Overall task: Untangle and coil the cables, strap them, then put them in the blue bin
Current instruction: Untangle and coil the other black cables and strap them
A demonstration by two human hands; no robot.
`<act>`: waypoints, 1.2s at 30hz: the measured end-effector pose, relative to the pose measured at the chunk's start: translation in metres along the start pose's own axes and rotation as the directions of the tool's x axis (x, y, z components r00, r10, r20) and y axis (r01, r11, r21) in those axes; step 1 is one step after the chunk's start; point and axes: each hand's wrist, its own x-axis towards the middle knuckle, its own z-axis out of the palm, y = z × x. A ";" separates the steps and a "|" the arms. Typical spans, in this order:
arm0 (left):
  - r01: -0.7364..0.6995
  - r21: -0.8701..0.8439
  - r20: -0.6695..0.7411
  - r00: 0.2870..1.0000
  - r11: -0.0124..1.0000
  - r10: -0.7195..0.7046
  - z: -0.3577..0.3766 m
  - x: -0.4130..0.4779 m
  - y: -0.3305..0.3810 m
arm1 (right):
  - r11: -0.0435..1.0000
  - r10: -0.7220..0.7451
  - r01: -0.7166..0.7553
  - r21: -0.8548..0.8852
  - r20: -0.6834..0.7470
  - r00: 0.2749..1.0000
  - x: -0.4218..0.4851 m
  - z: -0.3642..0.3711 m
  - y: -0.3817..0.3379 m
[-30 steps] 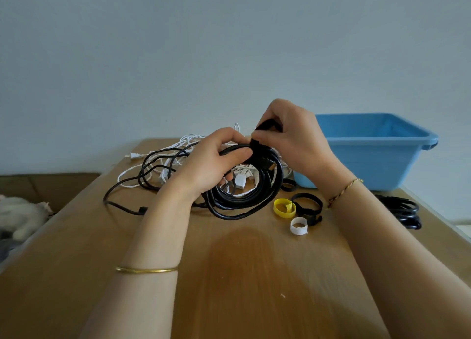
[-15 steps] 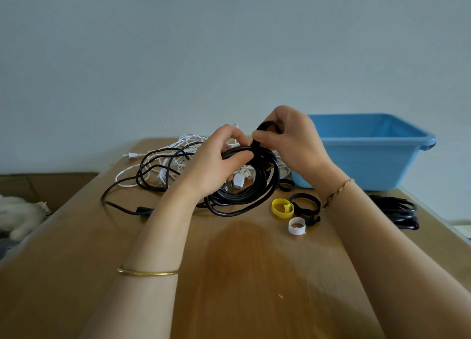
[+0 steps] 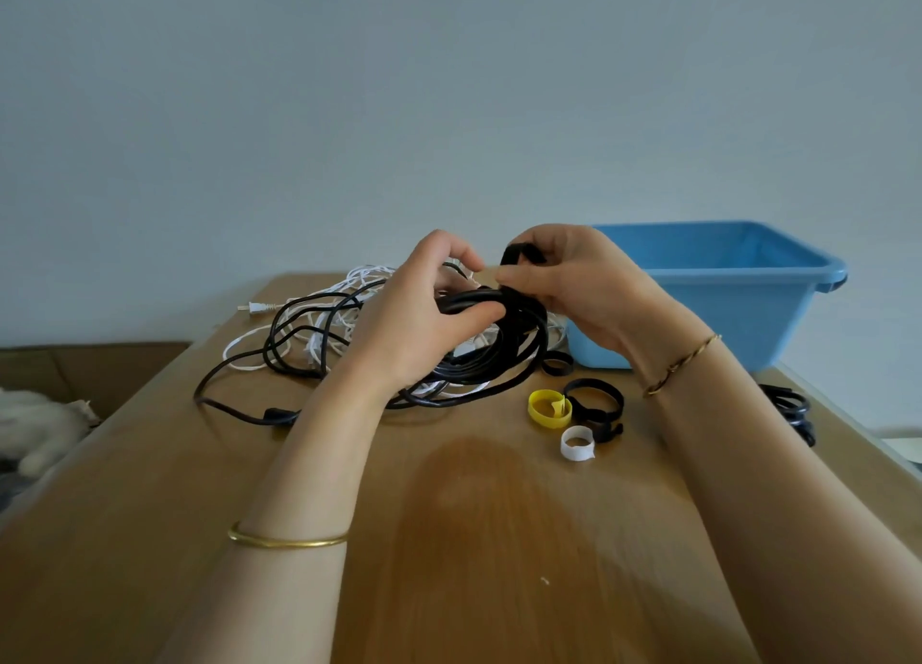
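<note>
- Left hand (image 3: pixel 424 319) grips the coiled black cable (image 3: pixel 504 359) above the table's (image 3: pixel 149 489) far middle.
- Right hand (image 3: pixel 578 284) pinches a black strap (image 3: pixel 521 254) at the coil's top (apparently wrapping it).
- Blue bin (image 3: pixel 738 304) sits at the far right corner.
- Loose straps (image 3: pixel 574 414) lie nearer, beside the bin.
</note>
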 end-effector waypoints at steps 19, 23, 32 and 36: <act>-0.045 0.049 0.041 0.998 0.998 0.043 -0.010 -0.002 0.015 | 0.967 0.119 -0.146 0.207 0.136 0.984 -0.004 0.001 -0.003; -0.035 0.054 0.077 0.997 0.998 0.031 -0.009 -0.002 0.014 | 0.958 0.123 -0.156 0.241 0.146 0.982 -0.005 0.003 -0.001; -0.057 0.098 0.115 0.992 0.994 0.045 -0.009 -0.001 0.013 | 0.949 0.145 -0.178 0.261 0.142 0.979 -0.005 0.006 0.002; -0.073 0.111 0.106 0.993 0.991 0.061 -0.009 0.000 0.013 | 0.943 0.170 -0.203 0.264 0.141 0.975 -0.006 0.005 0.000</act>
